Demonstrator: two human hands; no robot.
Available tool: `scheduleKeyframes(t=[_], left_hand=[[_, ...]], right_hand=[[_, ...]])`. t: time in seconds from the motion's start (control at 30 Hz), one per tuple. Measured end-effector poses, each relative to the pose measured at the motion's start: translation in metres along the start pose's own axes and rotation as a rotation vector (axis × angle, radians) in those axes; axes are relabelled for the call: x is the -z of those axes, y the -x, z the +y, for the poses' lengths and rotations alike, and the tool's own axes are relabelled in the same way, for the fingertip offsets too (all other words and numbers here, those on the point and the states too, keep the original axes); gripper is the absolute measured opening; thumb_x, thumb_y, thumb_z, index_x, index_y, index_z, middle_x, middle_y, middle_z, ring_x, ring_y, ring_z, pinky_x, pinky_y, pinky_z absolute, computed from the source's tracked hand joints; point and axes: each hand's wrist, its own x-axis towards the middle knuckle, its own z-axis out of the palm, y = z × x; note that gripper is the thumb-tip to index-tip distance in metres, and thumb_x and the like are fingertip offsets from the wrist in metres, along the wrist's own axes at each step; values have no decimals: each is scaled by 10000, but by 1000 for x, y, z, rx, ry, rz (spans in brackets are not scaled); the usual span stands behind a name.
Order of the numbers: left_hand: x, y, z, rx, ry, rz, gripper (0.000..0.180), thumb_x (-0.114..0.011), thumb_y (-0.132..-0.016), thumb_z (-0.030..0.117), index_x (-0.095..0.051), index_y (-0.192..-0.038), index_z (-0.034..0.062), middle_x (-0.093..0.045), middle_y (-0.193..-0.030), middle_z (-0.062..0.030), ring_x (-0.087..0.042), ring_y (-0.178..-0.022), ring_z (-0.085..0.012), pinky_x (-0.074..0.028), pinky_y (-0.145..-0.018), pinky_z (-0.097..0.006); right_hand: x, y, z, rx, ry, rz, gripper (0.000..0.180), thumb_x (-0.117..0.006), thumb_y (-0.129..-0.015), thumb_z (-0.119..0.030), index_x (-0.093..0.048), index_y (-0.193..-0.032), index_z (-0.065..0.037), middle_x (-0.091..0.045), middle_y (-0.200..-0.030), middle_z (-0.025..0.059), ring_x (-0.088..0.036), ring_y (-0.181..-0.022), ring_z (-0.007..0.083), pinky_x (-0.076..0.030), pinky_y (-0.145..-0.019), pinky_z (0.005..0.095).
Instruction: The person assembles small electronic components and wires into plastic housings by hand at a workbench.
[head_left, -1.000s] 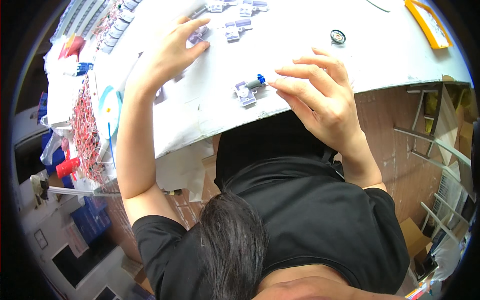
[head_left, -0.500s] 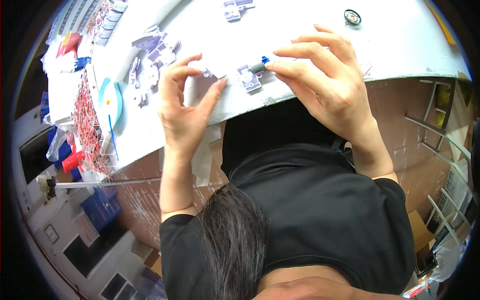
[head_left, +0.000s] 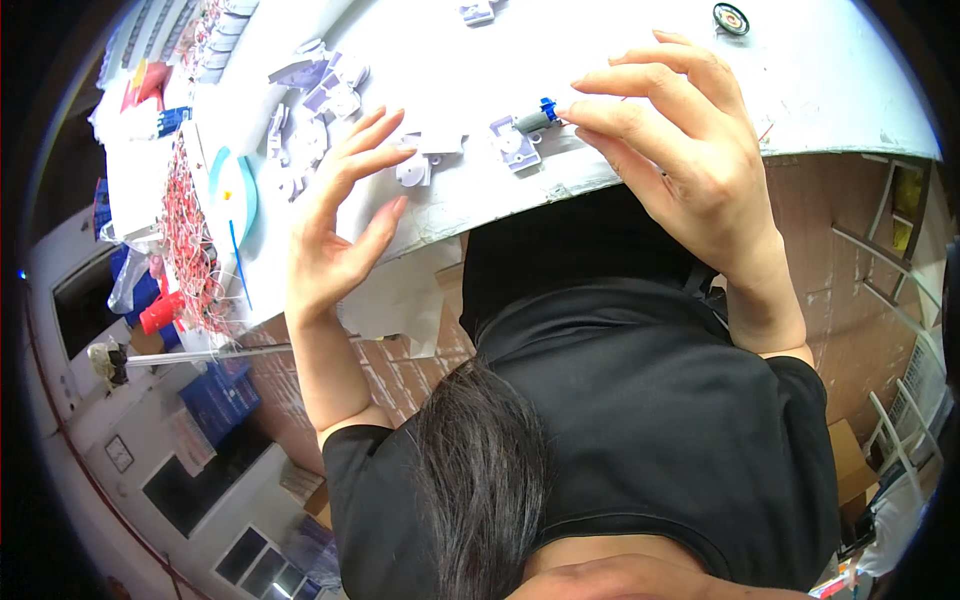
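Right now I'm keeping my left hand (head_left: 325, 243) spread and empty, near left, beside a lilac part (head_left: 413, 174). To its right, a lilac housing (head_left: 519, 153) is bearing a grey motor (head_left: 531, 123); my right hand (head_left: 688, 150) is loosely curling by its blue end (head_left: 547, 108), grip unclear. Apparently I'm seating the motor; the next move is probably calling for steadying the housing. Far right, a round disc (head_left: 731, 18) is lying.

This is looking like an assembly workshop — red wires (head_left: 188, 240), plastic housings (head_left: 333, 93) and a speaker (head_left: 731, 19) are lying on a workbench (head_left: 835, 112).
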Motion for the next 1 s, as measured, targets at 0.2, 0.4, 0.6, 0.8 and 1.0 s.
scheduleKeyframes(t=[0.2, 0.4, 0.6, 0.8, 1.0], left_hand=[[1, -1, -5, 112, 95, -140, 339, -736, -797, -59, -706, -1123, 31, -654, -1292, -131, -564, -1270, -264, -407, -1090, -402], [-38, 4, 15, 113, 318, 324, 400, -788, -738, -96, -682, -1114, -9, -636, -1267, -208, -585, -1217, -259, -451, -1044, -388], [-79, 1, 30, 156, 417, 354, 399, -752, -781, -128, -659, -1153, -20, -603, -1306, -229, -571, -1238, -261, -459, -1064, -389], [-79, 6, 22, 197, 549, 379, 406, -725, -788, -145, -651, -1170, -32, -586, -1326, -267, -554, -1272, -281, -460, -1067, -404], [-73, 8, 19, 218, 571, 394, 426, -722, -779, -150, -634, -1184, -52, -570, -1327, -311, -583, -1244, -315, -458, -1071, -421]], right_hand=[[-2, 3, 2, -26, -23, 16, 287, -789, -739, -56, -744, -1016, -116, -719, -1041, 8, -630, -1070, 227, -469, -975, 385], [-5, 3, 4, -46, -49, 41, 258, -783, -750, -76, -740, -1002, -110, -715, -1024, 5, -621, -1082, 218, -466, -974, 373], [-47, 7, 48, 422, 233, 540, 147, -654, -832, -89, -679, -967, -35, -637, -924, 60, -601, -1019, 236, -456, -955, 437], [-19, 16, 35, 287, 459, 250, 104, -611, -800, -108, -645, -863, -33, -611, -872, 61, -585, -965, 242, -436, -972, 438], [-3, 15, 28, 272, 666, 75, 111, -599, -786, -138, -616, -775, -28, -603, -851, 71, -573, -957, 258, -439, -965, 435]])
